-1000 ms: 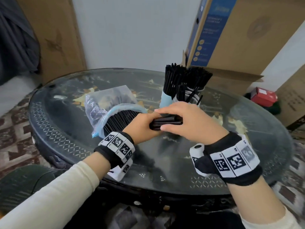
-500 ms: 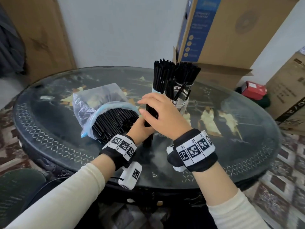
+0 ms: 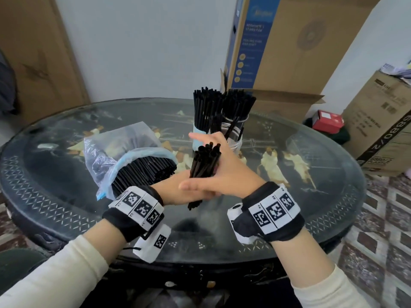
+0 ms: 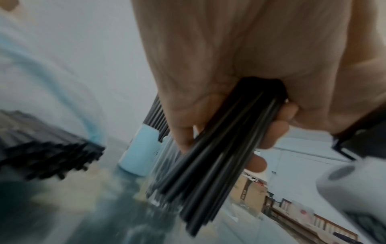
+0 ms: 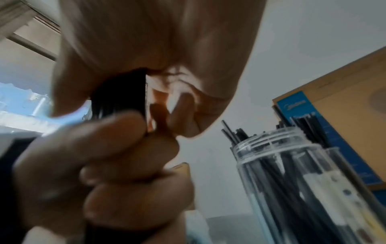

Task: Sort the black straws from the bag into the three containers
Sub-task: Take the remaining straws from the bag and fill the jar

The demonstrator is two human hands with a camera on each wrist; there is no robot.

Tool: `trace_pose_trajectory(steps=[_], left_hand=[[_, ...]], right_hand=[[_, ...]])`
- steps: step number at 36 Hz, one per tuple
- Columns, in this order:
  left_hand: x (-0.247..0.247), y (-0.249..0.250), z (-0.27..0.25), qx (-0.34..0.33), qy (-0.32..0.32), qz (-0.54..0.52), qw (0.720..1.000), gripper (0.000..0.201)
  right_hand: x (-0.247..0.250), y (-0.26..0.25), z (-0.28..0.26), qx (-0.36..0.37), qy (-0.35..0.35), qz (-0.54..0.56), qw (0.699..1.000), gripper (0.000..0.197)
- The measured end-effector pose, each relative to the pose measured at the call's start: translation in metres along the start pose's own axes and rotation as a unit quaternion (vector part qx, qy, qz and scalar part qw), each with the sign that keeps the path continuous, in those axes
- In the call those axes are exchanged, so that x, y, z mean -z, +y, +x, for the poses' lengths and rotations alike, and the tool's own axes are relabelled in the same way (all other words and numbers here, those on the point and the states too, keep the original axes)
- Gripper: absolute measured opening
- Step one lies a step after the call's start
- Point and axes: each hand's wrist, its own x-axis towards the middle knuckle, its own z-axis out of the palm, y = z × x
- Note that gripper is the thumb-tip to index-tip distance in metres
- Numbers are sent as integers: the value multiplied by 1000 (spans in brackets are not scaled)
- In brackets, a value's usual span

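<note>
Slipping is the main risk here, as I judge it: the bundle of black straws (image 3: 205,165) is loose and smooth, stands nearly upright at centre frame, and is clamped only across its middle, so any easing of the squeeze could let single straws slide out of the bottom onto the glass table (image 3: 311,196). The lower ends already splay unevenly below the hands. A second risk is the crowded target: the light blue container (image 3: 196,138) and the clear jar (image 3: 235,134) just behind the hands, upper centre, are both packed with straws, and pushing a fan of uneven tips into them could snag on those already standing or tip a container. A third container I cannot make out clearly.

The left hand (image 3: 178,190) comes in from the lower left, its fingers curled round the lower half of the bundle; the left wrist view shows the fingers (image 4: 271,132) wrapped against the dark straws. The right hand (image 3: 226,172) reaches from the lower right, palm against the bundle's side, thumb low, index finger stretched towards upper left; how firmly it grips I cannot tell. The bag (image 3: 115,156), open-mouthed and still full of straws, lies at centre left, just beside the left wrist.
</note>
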Motion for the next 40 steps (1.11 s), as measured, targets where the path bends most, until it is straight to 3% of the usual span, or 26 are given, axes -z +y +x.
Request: trace_pose_trajectory(steps=[2, 3, 5, 7, 10, 12, 14, 18, 21, 26, 31, 34, 40], left_hand=[[4, 1, 2, -8, -44, 28, 999, 45], [5, 0, 3, -3, -56, 34, 998, 49], [6, 11, 7, -26, -86, 28, 996, 31], [4, 16, 16, -47, -57, -2, 997, 26], [2, 16, 27, -107, 76, -101, 986, 62], [0, 15, 38, -133, 201, -75, 968, 79], [-1, 13, 53, -125, 270, -49, 954, 91], [0, 9, 81, -71, 251, -53, 964, 122], [0, 0, 96, -53, 221, -67, 972, 127], [3, -17, 105, -26, 238, -30, 970, 102], [5, -24, 106, -35, 236, -38, 970, 99], [4, -26, 106, -37, 235, -44, 970, 101], [5, -26, 106, -35, 235, -30, 971, 97]], right_hand=[[0, 0, -4, 10, -31, -12, 999, 54], [-1, -1, -5, 20, -27, -7, 999, 34], [0, -3, -8, 31, 7, 21, 999, 8], [9, -6, -6, 47, 51, 39, 997, 13], [35, -12, 0, 90, 124, 83, 985, 20], [57, -16, 7, 104, 203, 94, 969, 16], [78, -18, 15, 101, 276, 82, 952, 15], [109, -12, 34, 71, 359, 89, 926, 16], [117, 0, 50, 31, 377, 85, 922, 15], [110, 21, 68, -49, 333, 19, 941, 18], [100, 35, 71, -119, 189, -54, 973, 39], [95, 39, 69, -152, 121, -49, 980, 32], [94, 40, 69, -112, 123, -125, 978, 36]])
